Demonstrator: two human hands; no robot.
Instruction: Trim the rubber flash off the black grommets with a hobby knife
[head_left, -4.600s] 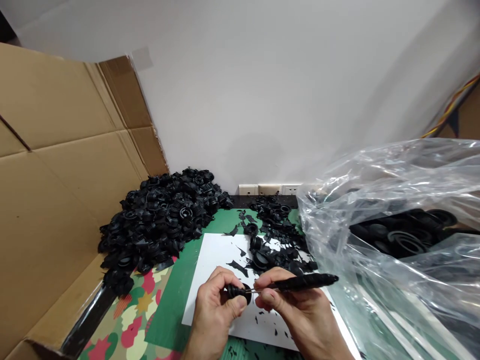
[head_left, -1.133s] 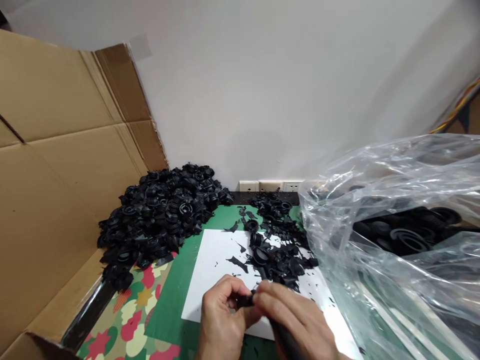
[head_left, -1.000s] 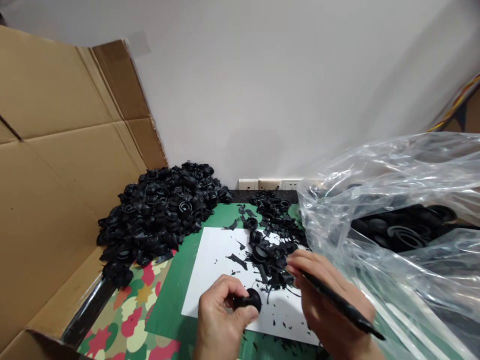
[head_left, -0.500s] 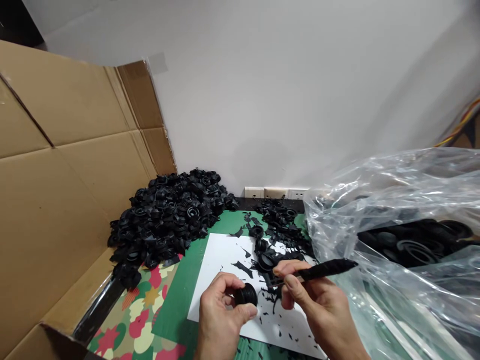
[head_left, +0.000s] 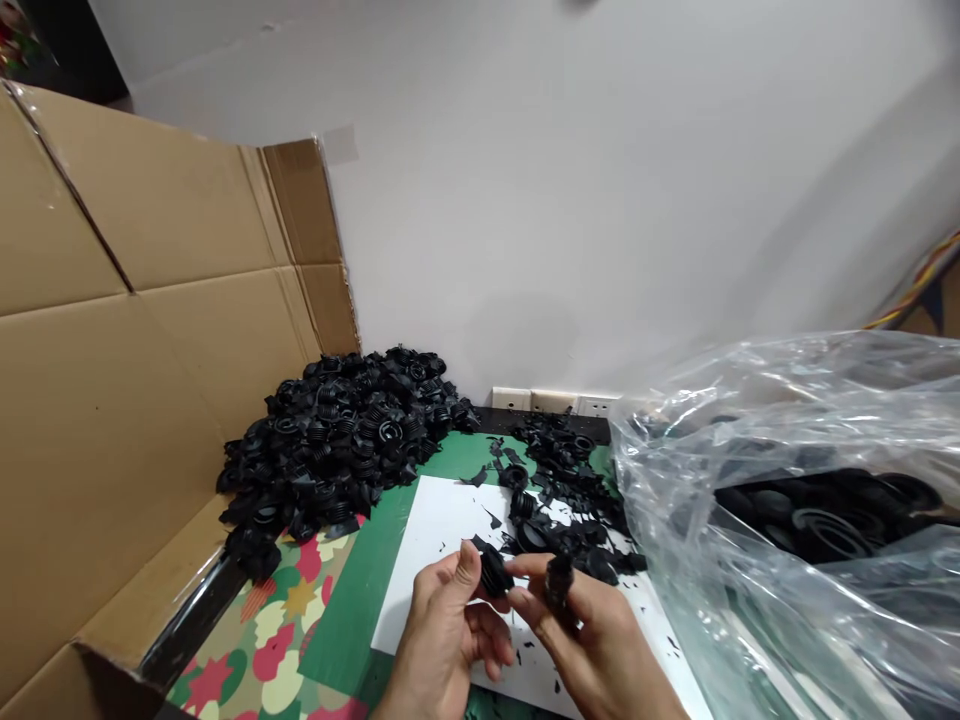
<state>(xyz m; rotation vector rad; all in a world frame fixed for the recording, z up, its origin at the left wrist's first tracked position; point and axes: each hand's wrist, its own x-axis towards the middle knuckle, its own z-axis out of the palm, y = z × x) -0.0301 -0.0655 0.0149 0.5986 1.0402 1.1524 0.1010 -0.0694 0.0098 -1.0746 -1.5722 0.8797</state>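
Observation:
A black ribbed rubber bellows (head_left: 493, 572) is pinched between the thumb and fingers of my left hand (head_left: 450, 630), above the white sheet (head_left: 427, 520). My right hand (head_left: 592, 630) is closed around a slim tool with a black wrapped handle (head_left: 559, 582), seen nearly end-on; its tip is hidden. The thumb and index fingertip of that hand are at the right side of the bellows. Just beyond the hands, loose black rubber pieces (head_left: 532, 535) and thin scraps lie on the sheet.
A large heap of black ribbed parts (head_left: 337, 440) sits at the left beside a cardboard box (head_left: 180, 360). At the right, a clear plastic bag (head_left: 675, 460) holds more black parts. Black scraps (head_left: 562, 450) gather at the back, before wall sockets (head_left: 555, 402).
Both hands have come together at the bellows. My right hand moved left and turned the tool from lying sideways to end-on. My left hand has tilted the bellows.

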